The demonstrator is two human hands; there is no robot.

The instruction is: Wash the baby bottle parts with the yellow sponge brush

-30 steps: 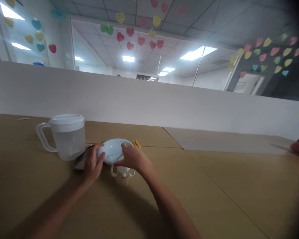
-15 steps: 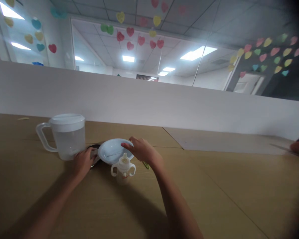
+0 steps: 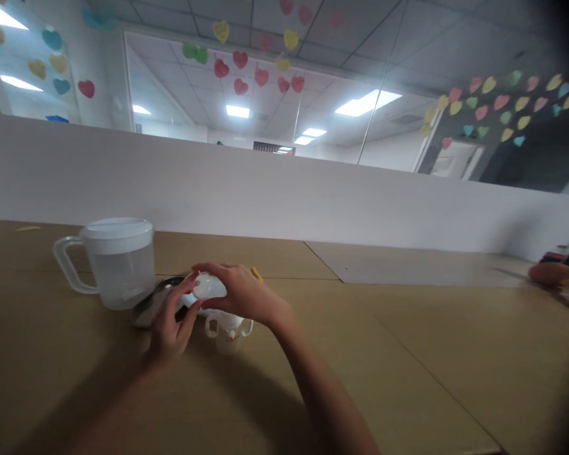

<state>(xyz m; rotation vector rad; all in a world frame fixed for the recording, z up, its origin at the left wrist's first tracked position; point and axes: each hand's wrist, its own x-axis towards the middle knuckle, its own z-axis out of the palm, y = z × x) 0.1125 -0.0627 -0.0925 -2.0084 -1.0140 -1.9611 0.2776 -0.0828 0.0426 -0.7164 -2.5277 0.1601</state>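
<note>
Both hands hold the white bowl (image 3: 209, 287) above the table, between the pitcher and the bottle. My left hand (image 3: 171, 325) grips its left side with thumb and fingers spread around the rim. My right hand (image 3: 239, 294) is wrapped over its right side and hides much of it. Under and left of the hands lies a dark metal tray (image 3: 145, 311), partly covered. A two-handled baby bottle (image 3: 228, 338) stands just in front of the bowl, its top hidden by my right hand.
A clear pitcher (image 3: 126, 272) with a white lid stands at the left, handle outward. Behind my right hand a small yellow object (image 3: 256, 274) shows. A low white wall (image 3: 265, 199) borders the table. At the far right is another person's hand (image 3: 550, 273).
My left hand has moved from the tray's edge to the bowl. The bowl is raised and tilted, and my right hand has shifted left with it. The view has shifted slightly.
</note>
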